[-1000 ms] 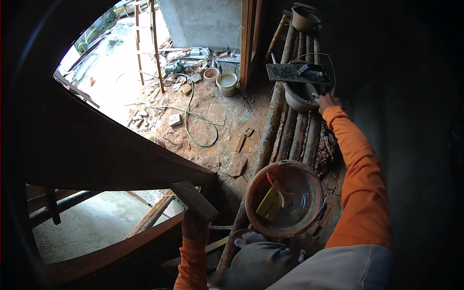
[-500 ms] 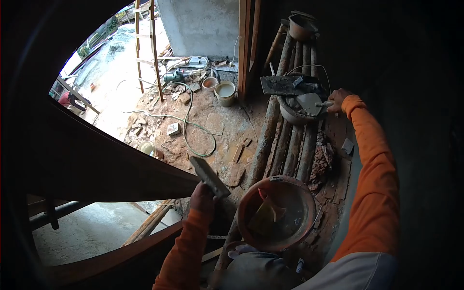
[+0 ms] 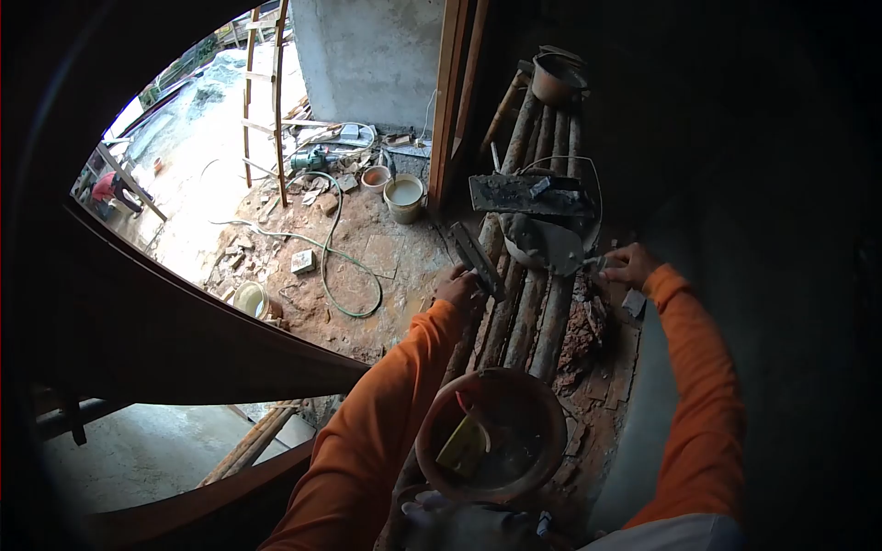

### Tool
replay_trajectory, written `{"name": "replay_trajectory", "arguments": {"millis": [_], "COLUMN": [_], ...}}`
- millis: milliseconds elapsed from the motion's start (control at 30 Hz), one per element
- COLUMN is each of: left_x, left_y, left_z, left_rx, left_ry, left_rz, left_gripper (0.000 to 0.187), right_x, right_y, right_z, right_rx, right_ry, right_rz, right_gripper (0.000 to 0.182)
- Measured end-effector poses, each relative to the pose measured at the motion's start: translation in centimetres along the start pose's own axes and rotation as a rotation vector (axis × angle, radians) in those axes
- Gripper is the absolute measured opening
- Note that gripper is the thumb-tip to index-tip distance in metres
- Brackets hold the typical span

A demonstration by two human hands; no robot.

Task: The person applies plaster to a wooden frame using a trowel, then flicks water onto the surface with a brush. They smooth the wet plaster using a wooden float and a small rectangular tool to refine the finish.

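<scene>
My left hand (image 3: 457, 287) is closed around a flat, rectangular plastering trowel (image 3: 480, 264), held tilted beside the log platform. My right hand (image 3: 627, 266) grips the handle of a trowel (image 3: 562, 250), its pale blade lying over the mortar bucket (image 3: 524, 260). Grey mortar shows at the bucket's mouth, partly covered by the blade. Just behind that bucket is a dark, mortar-stained board (image 3: 505, 194) with small dark pieces on it. Nearer to me stands a round reddish basin (image 3: 559, 432) holding a yellow object (image 3: 462, 447) with a red part.
Logs (image 3: 551, 331) form the platform under the containers; another bucket (image 3: 559, 81) stands at its far end. On the rubble-strewn floor are a hose (image 3: 331, 241), a bucket of pale liquid (image 3: 404, 200) and a wooden ladder (image 3: 278, 110). A bent-over person (image 3: 110, 189) is outside at left.
My left hand has moved forward and right with the plastering trowel, closer to the mortar bucket. The right hand has drawn slightly nearer with its trowel. The whole view has shifted a little.
</scene>
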State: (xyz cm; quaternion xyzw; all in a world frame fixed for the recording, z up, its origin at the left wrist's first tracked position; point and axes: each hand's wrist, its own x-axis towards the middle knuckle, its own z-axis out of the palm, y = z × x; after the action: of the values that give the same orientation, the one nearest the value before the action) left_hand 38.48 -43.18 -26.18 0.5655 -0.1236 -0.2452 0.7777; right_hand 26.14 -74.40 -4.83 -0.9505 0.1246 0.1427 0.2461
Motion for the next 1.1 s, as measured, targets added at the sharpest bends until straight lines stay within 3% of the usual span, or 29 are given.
{"name": "replay_trajectory", "arguments": {"millis": [33, 67, 133, 233, 300, 433, 567, 700, 867, 933, 967, 1033, 1100], "left_x": [0.6, -0.2, -2.7, -4.0, -4.0, -5.6, -7.0, -8.5, -12.6, -14.6, -15.7, -18.4, -20.8], "left_y": [-1.7, 0.1, 6.0, 6.3, 5.7, 7.1, 8.1, 9.1, 12.5, 13.1, 13.4, 14.1, 14.5], "left_z": [-0.8, -0.2, 2.3, 2.2, 1.3, -0.1, -0.8, -1.1, -3.2, -4.7, -5.5, -6.7, -7.8], "left_rx": [0.317, 0.319, -0.518, -0.785, -0.805, -0.965, -0.965, -1.005, -1.065, -1.018, -1.01, -1.05, -1.055], "left_ry": [-0.155, -0.15, 0.019, -0.067, -0.05, -0.08, -0.25, -0.338, -0.368, -0.351, -0.32, -0.37, -0.275], "left_rz": [0.407, 0.405, -0.259, -0.14, -0.129, -0.116, -0.065, -0.038, 0.008, 0.032, 0.053, 0.053, 0.022], "left_gripper": [0.031, 0.031, 0.029, 0.028, 0.026, 0.025, 0.03, 0.037, 0.039, 0.036, 0.036, 0.035, 0.034], "right_x": [-1.9, -3.2, -5.3, -8.5, -10.3, -12.7, -13.5, -13.5, -10.8, -7.5, -5.1, -1.3, 2.8], "right_y": [-2.5, -4.0, -7.0, -12.4, -14.6, -16.7, -17.1, -16.4, -12.1, -8.5, -5.3, -5.4, -4.5], "right_z": [0.5, 1.0, 2.2, 4.8, 6.5, 8.0, 8.2, 8.3, 7.9, 7.0, 6.6, 6.1, 7.0], "right_rx": [0.032, 0.033, 0.015, 0.01, -0.074, -0.321, -0.469, -0.406, -0.277, -0.353, -0.378, -0.555, -0.607], "right_ry": [0.046, 0.042, 0.103, 0.197, 0.289, 0.451, 0.63, 0.572, 0.688, 0.565, 0.502, 0.359, 0.371], "right_rz": [-0.024, -0.027, -0.035, -0.112, -0.173, -0.279, -0.344, -0.35, -0.08, 0.114, 0.066, 0.162, 0.205], "right_gripper": [0.046, 0.046, 0.046, 0.041, 0.043, 0.049, 0.049, 0.049, 0.046, 0.048, 0.044, 0.036, 0.034]}}
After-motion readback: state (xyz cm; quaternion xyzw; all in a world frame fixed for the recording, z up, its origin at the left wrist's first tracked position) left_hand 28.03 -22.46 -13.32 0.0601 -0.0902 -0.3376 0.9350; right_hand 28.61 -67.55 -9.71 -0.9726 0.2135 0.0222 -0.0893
